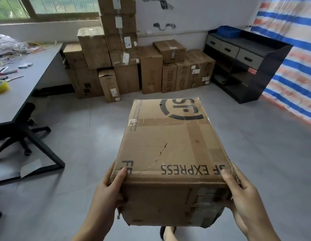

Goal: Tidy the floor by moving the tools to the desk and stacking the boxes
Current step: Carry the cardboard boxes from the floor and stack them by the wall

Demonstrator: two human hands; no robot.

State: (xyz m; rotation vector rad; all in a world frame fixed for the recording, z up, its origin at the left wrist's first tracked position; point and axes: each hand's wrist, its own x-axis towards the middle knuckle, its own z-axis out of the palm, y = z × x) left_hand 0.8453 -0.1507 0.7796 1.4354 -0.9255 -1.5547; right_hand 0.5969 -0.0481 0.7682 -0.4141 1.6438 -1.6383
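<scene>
I carry a brown SF Express cardboard box above the floor, in the middle of the head view. My left hand grips its near left corner, thumb on the top face. At the near right corner my right hand grips the same way. Against the far wall stands a pile of cardboard boxes, some stacked in a tall column. The grey desk at the left carries tools: a yellow tape roll, a red-handled cutter and loose wires.
A black office chair is tucked under the desk beside its black frame leg. At the right wall stands a black cabinet with drawers and a blue bin on top. A striped tarp hangs behind it. My foot shows below the box.
</scene>
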